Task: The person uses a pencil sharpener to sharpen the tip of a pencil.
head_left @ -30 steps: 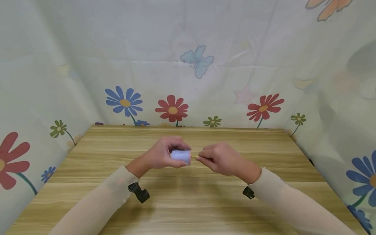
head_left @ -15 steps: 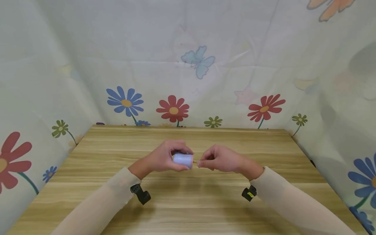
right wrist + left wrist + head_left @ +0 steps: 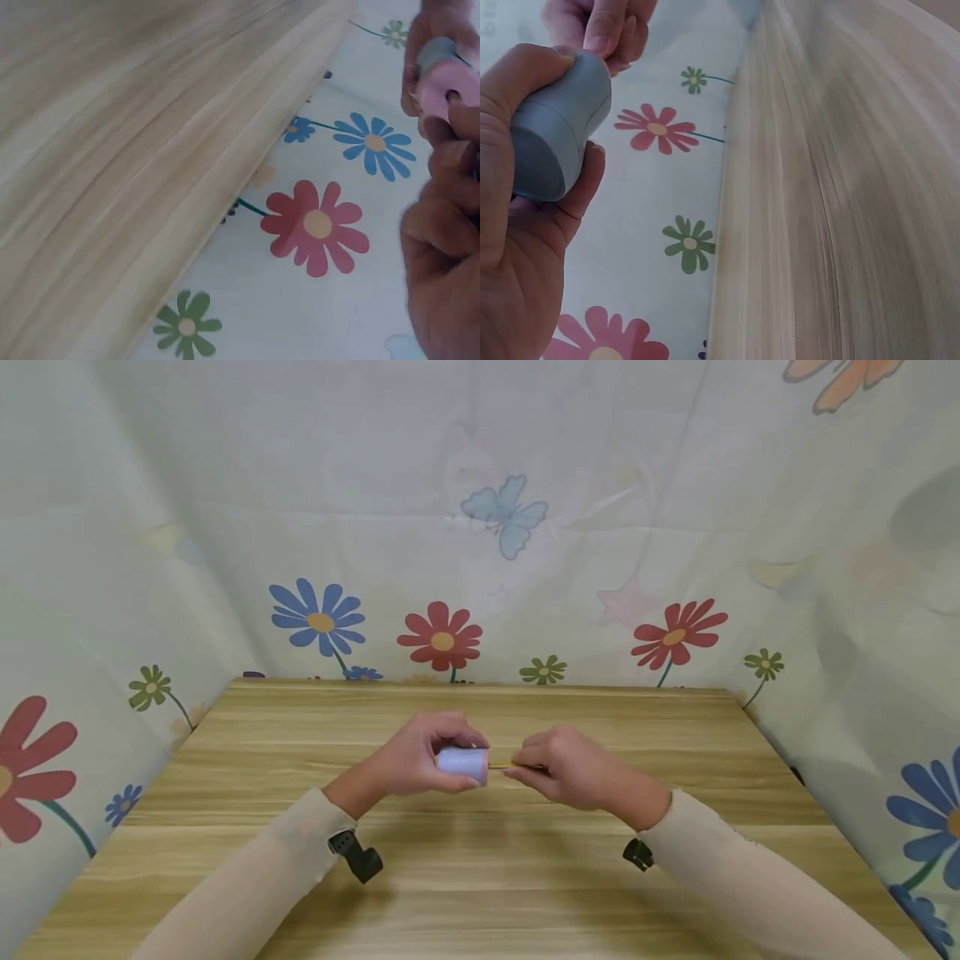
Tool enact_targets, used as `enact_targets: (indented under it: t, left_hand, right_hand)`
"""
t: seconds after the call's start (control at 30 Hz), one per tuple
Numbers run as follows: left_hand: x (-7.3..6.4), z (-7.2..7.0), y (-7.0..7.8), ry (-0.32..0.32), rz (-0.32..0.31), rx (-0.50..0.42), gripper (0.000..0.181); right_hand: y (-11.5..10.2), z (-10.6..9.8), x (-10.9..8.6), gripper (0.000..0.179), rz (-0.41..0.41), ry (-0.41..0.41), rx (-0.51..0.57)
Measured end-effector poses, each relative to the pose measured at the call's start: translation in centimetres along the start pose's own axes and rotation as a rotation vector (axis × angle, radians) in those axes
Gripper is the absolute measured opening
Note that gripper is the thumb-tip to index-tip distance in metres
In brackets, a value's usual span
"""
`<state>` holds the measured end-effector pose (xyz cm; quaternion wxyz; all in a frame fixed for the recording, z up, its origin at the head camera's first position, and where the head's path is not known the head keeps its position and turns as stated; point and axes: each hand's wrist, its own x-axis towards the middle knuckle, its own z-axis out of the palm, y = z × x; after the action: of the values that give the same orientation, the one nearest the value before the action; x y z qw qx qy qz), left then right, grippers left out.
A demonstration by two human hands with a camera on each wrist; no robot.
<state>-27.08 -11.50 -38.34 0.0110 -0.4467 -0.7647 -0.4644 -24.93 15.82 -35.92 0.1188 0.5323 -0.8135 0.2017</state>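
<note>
My left hand (image 3: pixel 420 756) grips a pale blue barrel-shaped pencil sharpener (image 3: pixel 461 764), thumb on the near side and fingers on the far side. It lies sideways above the table, its pink end (image 3: pixel 442 79) facing my right hand. A thin yellow pencil (image 3: pixel 501 766) runs from the hole in that end. My right hand (image 3: pixel 573 768) pinches the pencil between thumb and fingers, a short way from the sharpener. In the left wrist view, the sharpener (image 3: pixel 562 120) shows its rounded, greyish-blue back end. The pencil's tip is hidden inside.
Below both hands spreads a wood-grain table (image 3: pixel 480 868). A white cloth (image 3: pixel 375 527) printed with flowers and butterflies hangs behind the table and along both sides. Black straps with small devices (image 3: pixel 360 857) sit on both wrists.
My right hand has rolled over on the pencil, first one way and then back. Both hands dipped slightly and rose again. A little more pencil shows between hand and sharpener.
</note>
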Motion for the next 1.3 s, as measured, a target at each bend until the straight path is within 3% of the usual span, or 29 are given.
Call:
enact_targets:
  t: [0.17, 0.27, 0.37, 0.53, 0.67, 0.8, 0.93, 1.17, 1.3]
  left_hand:
    - [0.0, 0.3, 0.1, -0.011, 0.053, 0.033, 0.038]
    - [0.0, 0.3, -0.2, -0.013, 0.049, 0.042, 0.038]
    - [-0.1, 0.1, -0.5, -0.006, 0.006, 0.042, 0.039]
    - [0.0, -0.4, -1.0, -0.010, -0.069, 0.007, 0.041]
    - [0.3, -0.7, -1.1, -0.009, -0.075, -0.011, 0.040]
    - [0.4, -0.8, -0.8, -0.006, -0.064, -0.013, 0.039]
    - [0.4, -0.9, -0.4, -0.006, -0.042, 0.012, 0.040]
    - [0.5, -0.9, -0.2, -0.011, 0.009, 0.032, 0.039]
    - [0.5, -0.8, -0.2, -0.016, 0.006, 0.025, 0.038]
  right_hand:
    - [0.3, -0.7, 0.5, 0.020, 0.411, -0.197, 0.438]
    - [0.6, -0.9, 0.8, 0.020, 0.510, -0.251, 0.515]
    - [0.8, -0.8, 1.1, 0.017, 0.469, -0.247, 0.444]
    - [0.4, -0.6, 1.2, 0.009, 0.335, -0.109, 0.132]
    - [-0.3, -0.7, 1.0, 0.010, 0.179, -0.024, -0.128]
    - [-0.5, -0.9, 1.1, 0.009, 0.084, -0.015, -0.246]
    - [-0.7, -1.4, 1.5, 0.012, 0.050, -0.062, -0.206]
    - [0.1, -2.3, 2.2, 0.019, 0.077, -0.181, 0.050]
    - [0.4, -2.5, 2.3, 0.020, 0.099, -0.237, 0.076]
